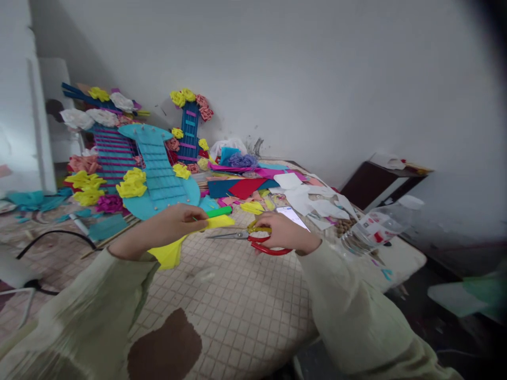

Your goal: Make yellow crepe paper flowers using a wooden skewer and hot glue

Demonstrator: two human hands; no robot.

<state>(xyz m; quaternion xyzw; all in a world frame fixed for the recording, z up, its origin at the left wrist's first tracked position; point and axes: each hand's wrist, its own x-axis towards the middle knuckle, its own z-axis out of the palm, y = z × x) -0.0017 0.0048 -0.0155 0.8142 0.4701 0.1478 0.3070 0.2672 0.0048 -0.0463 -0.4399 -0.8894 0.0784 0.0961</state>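
My left hand is closed on a yellow paper sheet that hangs down below it; a green stick-like piece pokes out past the fingers. My right hand grips red-and-yellow-handled scissors, the blades pointing left toward the yellow sheet's edge. Both hands are held just above a tiled-pattern table cover.
Blue craft pieces with paper flowers stand at the back left. A heap of coloured paper, white scraps and a phone lie behind the hands. A clear plastic bottle lies at right, a dark side table beyond.
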